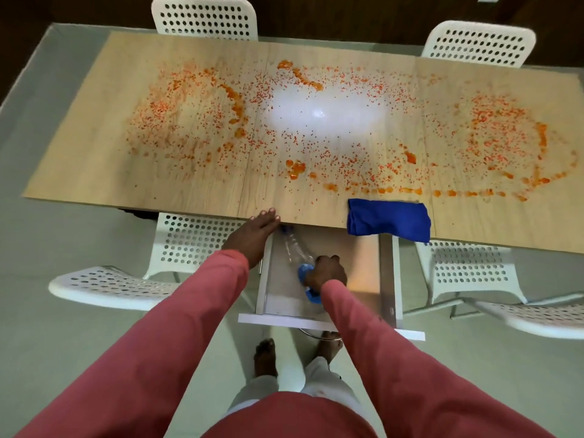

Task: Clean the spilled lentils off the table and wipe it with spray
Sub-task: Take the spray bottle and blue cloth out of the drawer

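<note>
Head view: one spray bottle (298,257) gripped by right hand (328,271) fingers; left hand (252,237) flat; four chairs (205,18).

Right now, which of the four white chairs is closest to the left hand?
The near-left chair, tucked under the table edge. The left hand rests on that edge right beside its backrest; the other near chair sits past the open drawer, two stand across.

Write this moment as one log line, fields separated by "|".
left hand flat on table edge | right hand grips spray bottle in open drawer | lentils uncleaned | blue cloth unused
</note>
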